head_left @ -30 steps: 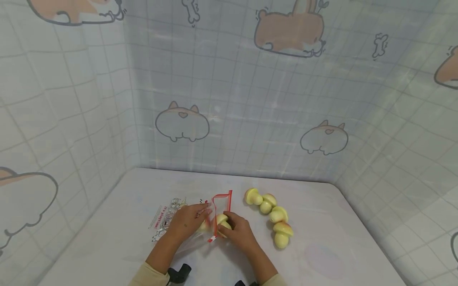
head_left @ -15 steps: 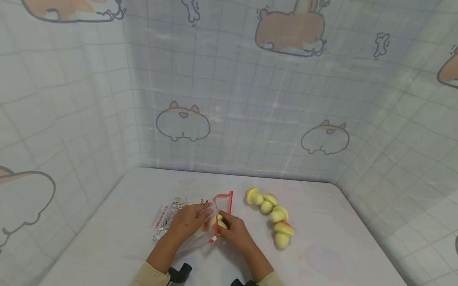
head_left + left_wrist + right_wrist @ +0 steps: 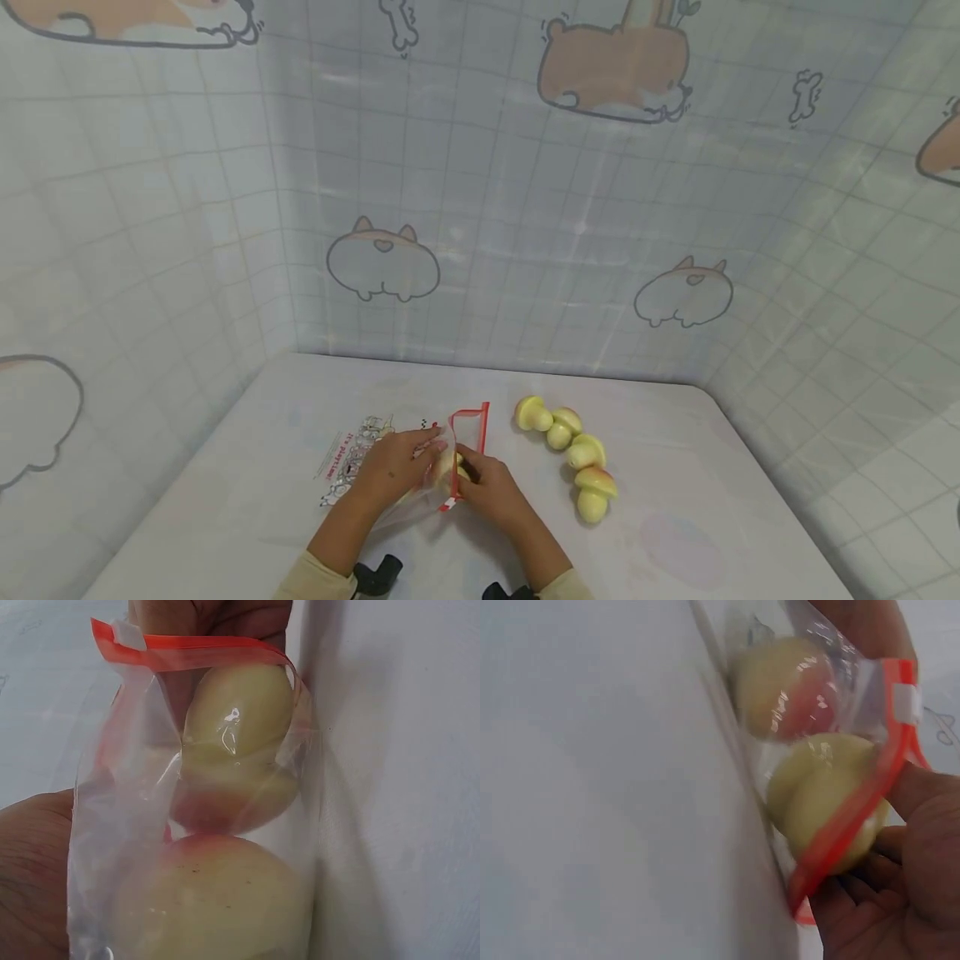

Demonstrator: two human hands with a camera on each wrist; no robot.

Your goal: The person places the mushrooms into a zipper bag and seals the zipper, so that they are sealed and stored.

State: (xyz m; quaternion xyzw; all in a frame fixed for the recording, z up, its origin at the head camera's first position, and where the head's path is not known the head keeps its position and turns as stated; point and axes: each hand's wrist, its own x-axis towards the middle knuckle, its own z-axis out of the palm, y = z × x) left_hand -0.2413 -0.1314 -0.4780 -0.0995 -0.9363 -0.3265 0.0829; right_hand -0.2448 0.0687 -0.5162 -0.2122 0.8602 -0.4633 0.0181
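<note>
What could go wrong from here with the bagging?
1. Snag: the yellow-and-red mushroom-shaped piece in the right hand sits in the mouth of the clear plastic bag; it may catch on the red zip strip.
2. Jam: a rounded yellow-and-red piece inside lies just ahead and might block it.
3. Overfill: four yellow-and-red mushroom-shaped pieces lie outside on the white table; they may not all fit.
</note>
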